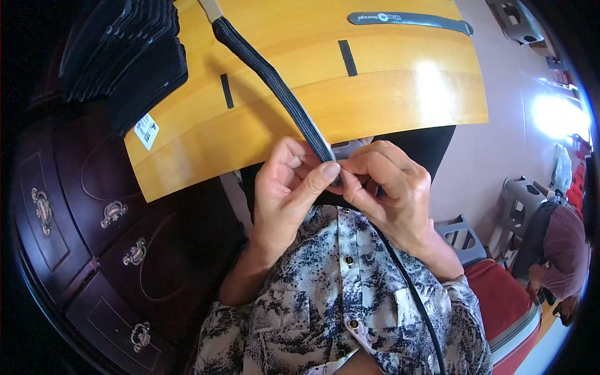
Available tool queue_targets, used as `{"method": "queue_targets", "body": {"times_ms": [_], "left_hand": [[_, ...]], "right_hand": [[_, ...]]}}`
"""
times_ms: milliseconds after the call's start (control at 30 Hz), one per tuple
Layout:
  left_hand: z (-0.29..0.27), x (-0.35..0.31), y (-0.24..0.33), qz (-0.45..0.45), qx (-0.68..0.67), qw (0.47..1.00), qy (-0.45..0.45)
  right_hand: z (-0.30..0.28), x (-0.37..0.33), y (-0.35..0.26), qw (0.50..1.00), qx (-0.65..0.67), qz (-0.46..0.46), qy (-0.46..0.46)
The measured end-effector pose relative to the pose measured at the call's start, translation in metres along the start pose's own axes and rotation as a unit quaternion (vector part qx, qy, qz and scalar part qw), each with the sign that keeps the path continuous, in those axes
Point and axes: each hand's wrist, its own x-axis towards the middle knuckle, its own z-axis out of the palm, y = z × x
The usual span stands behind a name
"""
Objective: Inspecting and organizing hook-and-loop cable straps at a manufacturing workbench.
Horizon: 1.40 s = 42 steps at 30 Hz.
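A long black ribbed strap [272, 81] with a pale edge slants from the far side of the table down to my hands. Its far end joins a beige piece [210, 9]. My left hand [284, 194] is closed on the near end, with the thumb pressed on top of it. My right hand [390, 190] is pinched at the tip of that same end, fingertips touching the left thumb. What lies between the right fingertips is mostly hidden. Below both hands is my patterned shirt [325, 281].
The yellow wooden table [400, 94] bears two short black strips [347, 58] and a grey strap with a ring [409, 20]. Black folded pieces [134, 44] are stacked at left, above dark drawers [94, 181]. Stools [462, 240], a red case [500, 300] and another person [562, 250] are at right.
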Motion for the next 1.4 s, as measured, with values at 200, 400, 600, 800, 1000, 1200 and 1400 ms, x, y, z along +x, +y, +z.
{"method": "queue_targets", "body": {"times_ms": [200,400,600,800,1000,1200,1400], "left_hand": [[-0.003,0.001,0.010,-0.028,-0.045,0.999,-0.009],[0.000,0.002,0.009,-0.025,-0.030,0.999,0.009],[0.001,0.004,0.004,0.002,-0.021,1.000,0.006],[0.004,0.004,-0.001,0.031,0.003,0.999,0.018],[0.007,0.001,-0.003,0.029,0.000,0.999,0.029],[-0.001,0.009,0.000,-0.007,-0.013,1.000,0.008],[-0.004,0.009,0.005,-0.031,-0.026,0.999,0.014]], "right_hand": [[0.000,0.000,0.006,0.999,0.052,-0.013,0.012],[0.000,0.001,0.007,0.999,0.043,-0.020,0.015],[0.001,0.001,0.006,0.999,0.039,-0.009,0.018],[0.005,-0.002,0.007,0.997,0.060,0.031,0.028],[0.007,-0.002,0.004,0.994,0.051,0.091,0.018],[0.009,-0.002,0.009,0.984,0.141,0.104,0.032],[0.006,-0.002,0.012,0.998,0.023,-0.042,0.034]]}}
